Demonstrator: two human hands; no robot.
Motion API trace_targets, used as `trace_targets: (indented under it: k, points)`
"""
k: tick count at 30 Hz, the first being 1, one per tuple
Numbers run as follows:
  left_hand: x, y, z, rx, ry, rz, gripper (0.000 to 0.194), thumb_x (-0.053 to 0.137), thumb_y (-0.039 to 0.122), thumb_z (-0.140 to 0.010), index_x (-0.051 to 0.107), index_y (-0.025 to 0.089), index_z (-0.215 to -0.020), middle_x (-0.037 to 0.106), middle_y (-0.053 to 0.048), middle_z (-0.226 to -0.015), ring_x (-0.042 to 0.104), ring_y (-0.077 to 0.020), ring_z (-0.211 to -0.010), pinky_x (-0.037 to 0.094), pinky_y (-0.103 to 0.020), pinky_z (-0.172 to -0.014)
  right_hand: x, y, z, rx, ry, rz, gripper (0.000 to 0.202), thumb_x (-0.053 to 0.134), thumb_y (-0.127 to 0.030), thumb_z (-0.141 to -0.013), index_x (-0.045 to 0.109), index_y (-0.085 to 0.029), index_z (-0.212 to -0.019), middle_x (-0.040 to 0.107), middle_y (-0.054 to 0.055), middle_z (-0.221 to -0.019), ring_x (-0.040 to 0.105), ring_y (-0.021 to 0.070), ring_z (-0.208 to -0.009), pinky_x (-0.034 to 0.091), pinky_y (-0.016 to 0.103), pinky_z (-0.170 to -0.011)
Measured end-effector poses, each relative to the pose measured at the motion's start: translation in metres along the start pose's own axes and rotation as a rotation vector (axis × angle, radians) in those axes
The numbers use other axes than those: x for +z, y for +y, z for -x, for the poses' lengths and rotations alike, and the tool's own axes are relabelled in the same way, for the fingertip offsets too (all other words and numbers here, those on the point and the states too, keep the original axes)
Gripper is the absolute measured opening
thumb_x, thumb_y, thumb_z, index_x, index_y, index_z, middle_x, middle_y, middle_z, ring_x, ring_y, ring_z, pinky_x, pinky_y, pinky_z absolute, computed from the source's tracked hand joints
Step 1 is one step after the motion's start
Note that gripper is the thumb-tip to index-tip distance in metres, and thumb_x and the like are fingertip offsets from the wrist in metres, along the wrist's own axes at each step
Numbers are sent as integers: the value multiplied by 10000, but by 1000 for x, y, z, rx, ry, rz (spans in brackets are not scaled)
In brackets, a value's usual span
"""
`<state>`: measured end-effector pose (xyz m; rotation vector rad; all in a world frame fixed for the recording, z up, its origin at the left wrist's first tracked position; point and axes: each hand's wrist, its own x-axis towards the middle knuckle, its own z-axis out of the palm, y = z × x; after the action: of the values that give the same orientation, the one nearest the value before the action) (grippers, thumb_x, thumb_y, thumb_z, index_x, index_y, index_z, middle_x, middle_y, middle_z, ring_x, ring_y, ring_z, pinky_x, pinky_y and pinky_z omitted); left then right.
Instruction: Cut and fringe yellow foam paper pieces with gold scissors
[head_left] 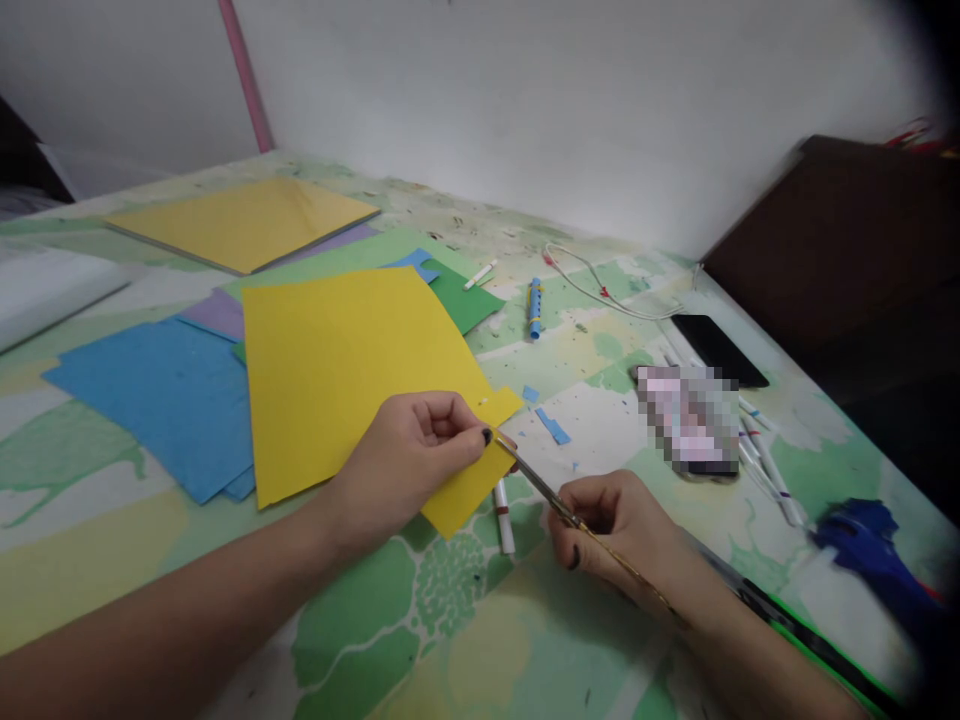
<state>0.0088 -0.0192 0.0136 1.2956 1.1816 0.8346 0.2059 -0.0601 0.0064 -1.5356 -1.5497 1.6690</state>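
My left hand pinches a small yellow paper piece between thumb and fingers, in front of a large yellow sheet. In my right hand is a slim pair of gold-coloured scissors, seen nearly edge-on. The blade tips meet the yellow piece beside my left thumb. Whether the blades are apart cannot be made out. A white marker with a brown band lies just below the piece, its upper end hidden. Small blue paper scraps lie on the patterned tablecloth beyond the blades.
Blue sheets and a green sheet lie around the yellow one, with a pad behind. A rolled blue tube, a phone, a black slab, markers, a blue object and a green-edged black tool are rightward.
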Motion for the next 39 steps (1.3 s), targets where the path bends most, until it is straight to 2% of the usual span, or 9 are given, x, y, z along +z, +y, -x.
trace_targets:
  k: [5,9,18,24,31,39]
  points:
    - [0,0,1,-1,-5,11,131,576,256,-704,530,170,-618,677,-30,-709,618,-161,-671,436,-230,-564,-1,1,1,-19,-19,-15,389,741,-418,-603,474,-148,-519,289,-87,-437,224,37,-408,148,191,-364]
    - [0,-1,-1,-10,-11,11,126,579,251,-708,539,164,-626,663,-22,-679,592,-140,-621,413,-220,-536,-1,3,1,-23,-46,-58,380,743,-425,-601,491,-147,-541,307,-89,-434,223,32,-393,158,186,-353]
    - [0,-2,-1,-25,-22,61,146,594,244,-717,527,163,-615,595,20,-607,526,-95,-567,379,-193,-520,1,-1,0,24,-8,-12,319,723,-345,-620,498,-144,-515,325,-88,-411,239,33,-384,164,176,-343]
    - [2,-3,-2,-44,-27,69,148,600,250,-715,528,158,-624,603,17,-619,516,-86,-553,366,-186,-508,1,-1,0,18,-6,3,265,698,-313,-633,529,-139,-528,348,-78,-417,252,38,-386,166,183,-345]
    - [0,-4,0,-58,-37,104,156,602,261,-703,521,164,-612,590,10,-614,608,-161,-694,414,-230,-579,0,1,-1,41,0,5,238,684,-274,-637,532,-137,-514,352,-80,-410,257,35,-376,167,179,-339]
    - [1,-3,-1,-60,-30,89,155,600,265,-699,523,165,-608,625,0,-629,596,-142,-634,401,-225,-544,0,-1,-1,36,-5,-7,278,732,-309,-595,543,-130,-498,361,-76,-410,255,35,-390,179,179,-350]
